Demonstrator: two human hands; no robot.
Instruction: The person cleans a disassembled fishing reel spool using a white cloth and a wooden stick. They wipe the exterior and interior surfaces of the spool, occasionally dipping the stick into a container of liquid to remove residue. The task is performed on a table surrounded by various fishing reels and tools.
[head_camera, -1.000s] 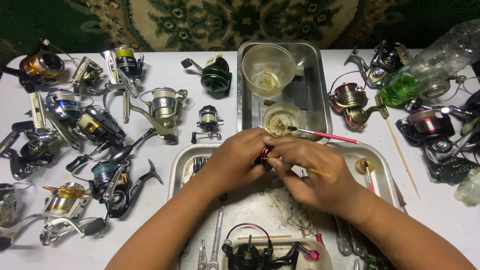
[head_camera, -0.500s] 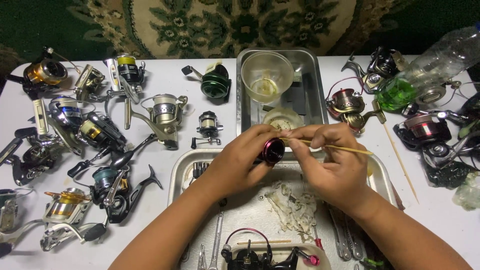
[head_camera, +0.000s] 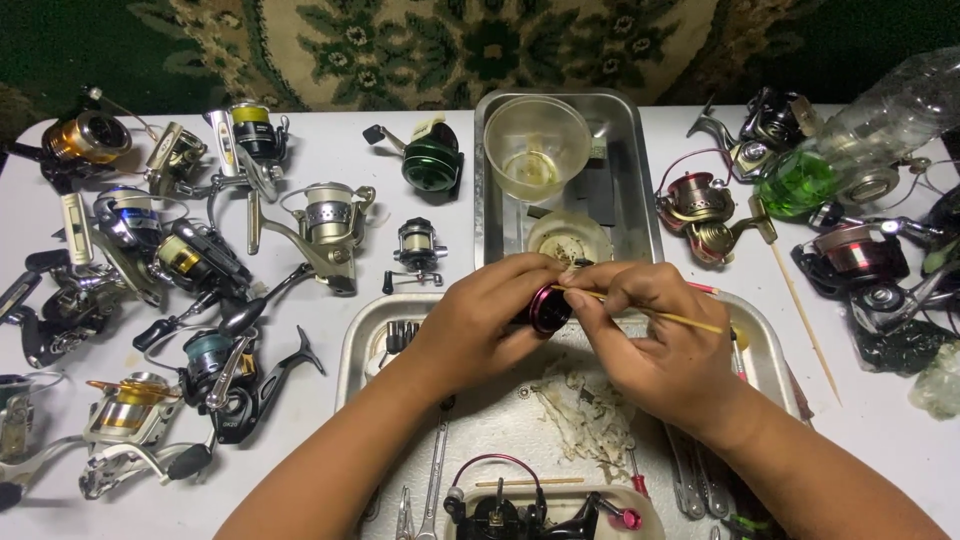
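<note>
Far left of my left hand (head_camera: 480, 320), a cluster of spinning reels (head_camera: 170, 290) lies on the white counter (head_camera: 340, 190) — gold, blue, silver, black. A green reel (head_camera: 432, 158) and a small black reel (head_camera: 415, 243) sit up-left of that hand. Left hand is clamped around a small dark spool with a magenta rim (head_camera: 548, 308), held over the near metal tray (head_camera: 370, 330). Right hand (head_camera: 660, 345) touches the left at the spool, fingers pinched shut on a thin wooden stick (head_camera: 665, 316) — tip at the spool, tail running right. Beyond both hands: a second metal tray (head_camera: 630, 180) with a clear plastic cup (head_camera: 535, 145) and a round lid (head_camera: 568, 238). Below the hands, shredded white debris (head_camera: 585, 415) in the near tray. Right of my right hand: red-gold reels (head_camera: 700, 205), another wooden stick (head_camera: 803, 315), a clear bottle with green liquid (head_camera: 850, 150).
</note>
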